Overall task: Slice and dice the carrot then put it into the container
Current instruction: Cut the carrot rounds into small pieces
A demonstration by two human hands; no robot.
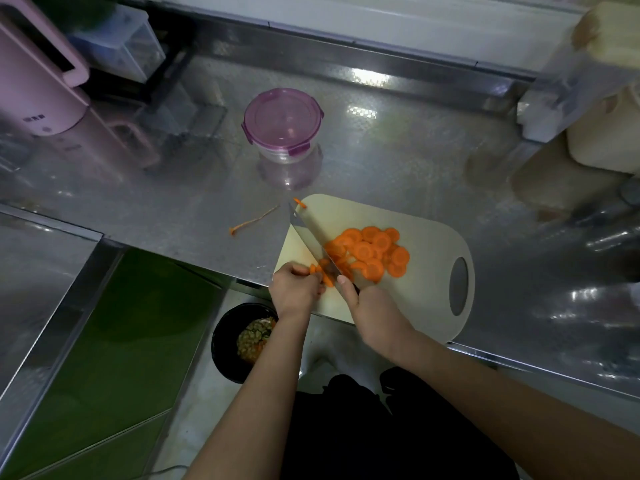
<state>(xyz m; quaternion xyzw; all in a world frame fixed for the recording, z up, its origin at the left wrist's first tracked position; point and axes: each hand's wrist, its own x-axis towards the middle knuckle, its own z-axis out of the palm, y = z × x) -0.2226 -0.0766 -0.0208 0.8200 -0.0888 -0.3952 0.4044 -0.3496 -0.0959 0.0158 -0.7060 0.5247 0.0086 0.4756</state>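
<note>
A pile of round orange carrot slices (372,252) lies on a cream cutting board (426,233) at the counter's front edge. My left hand (294,289) pinches the short remaining carrot end (317,270) against the board. My right hand (372,313) grips the handle of a wide cleaver (308,230), whose blade stands on the board between the carrot end and the slices. A round glass container (283,128) with a purple clip lid on it sits on the steel counter behind the board.
A carrot tail strip (254,221) and a small peel bit (299,202) lie on the counter. A pink kettle (38,81) stands at the back left, pale jars at the right. A black bin (242,341) with scraps sits on the floor below.
</note>
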